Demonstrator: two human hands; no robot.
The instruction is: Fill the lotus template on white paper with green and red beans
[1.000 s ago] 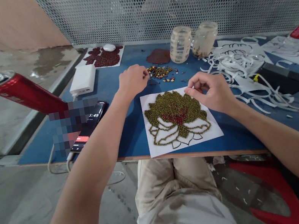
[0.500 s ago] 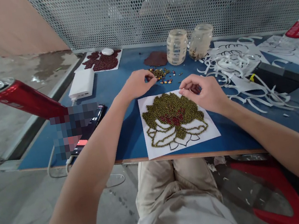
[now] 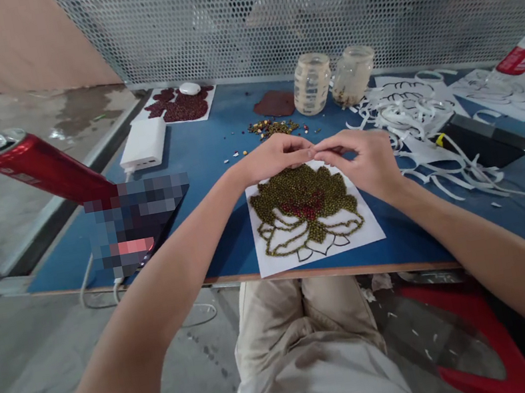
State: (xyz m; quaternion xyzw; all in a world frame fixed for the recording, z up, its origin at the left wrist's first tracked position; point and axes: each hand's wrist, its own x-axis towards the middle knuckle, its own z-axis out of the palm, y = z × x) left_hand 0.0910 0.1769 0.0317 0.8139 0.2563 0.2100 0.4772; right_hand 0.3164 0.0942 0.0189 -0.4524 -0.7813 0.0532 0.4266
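Above the top edge of a white sheet, my left hand (image 3: 279, 155) and my right hand (image 3: 361, 155) meet at the fingertips. Both are pinched closed, and whatever lies between the fingers is too small to make out. The sheet (image 3: 272, 266) carries a flower picture (image 3: 304, 189) filled with green beans, with a patch of dark red ones in the middle. Its lower petals are partly white, with outlines drawn or lined with beans. Just beyond my left hand, a loose pile of mixed beans (image 3: 275, 126) lies on the blue table (image 3: 204, 152).
Two clear jars (image 3: 312, 84) stand behind the pile beside a brown flat piece (image 3: 273, 104). Paper strips (image 3: 404, 110) and a black box (image 3: 486, 140) lie right. At left are a red can (image 3: 49, 170), a white power bank (image 3: 144, 143), a phone (image 3: 165, 220) and a red bean picture (image 3: 183, 107).
My left hand has moved right and nearer from the bean pile to meet my right hand. Bits to the left of the pile now show. My right hand stays almost where it was.
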